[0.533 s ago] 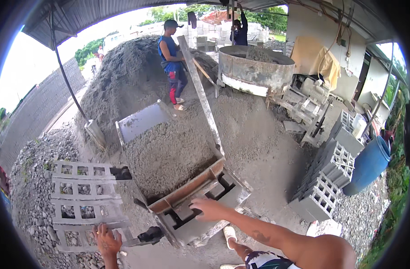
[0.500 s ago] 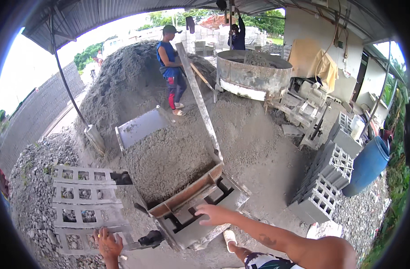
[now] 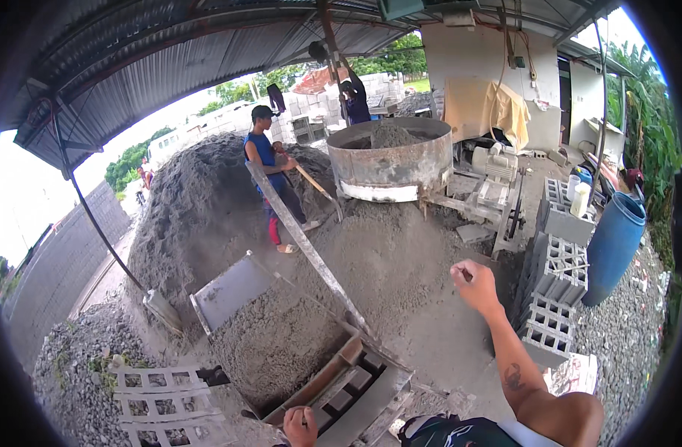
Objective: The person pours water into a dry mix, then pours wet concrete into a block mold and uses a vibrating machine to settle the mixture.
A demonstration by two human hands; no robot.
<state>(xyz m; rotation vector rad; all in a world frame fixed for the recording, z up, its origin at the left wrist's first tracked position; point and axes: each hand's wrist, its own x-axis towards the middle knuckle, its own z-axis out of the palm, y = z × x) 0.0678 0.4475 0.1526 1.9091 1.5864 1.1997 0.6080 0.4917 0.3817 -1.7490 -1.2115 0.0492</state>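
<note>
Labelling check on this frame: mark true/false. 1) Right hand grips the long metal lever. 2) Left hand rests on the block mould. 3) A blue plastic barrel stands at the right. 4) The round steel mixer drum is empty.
1) False: the right hand is raised in the air, clear of the long grey metal lever.
2) True: the left hand touches the steel block mould.
3) True: the blue plastic barrel.
4) False: the round steel mixer drum holds a grey heap.

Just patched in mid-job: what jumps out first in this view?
The metal block mould at bottom centre, packed with grey mix, with the left hand on its near edge. The right hand hangs raised above the big sand heap. Behind stands a round mixer drum, with stacked hollow blocks at right.
</note>
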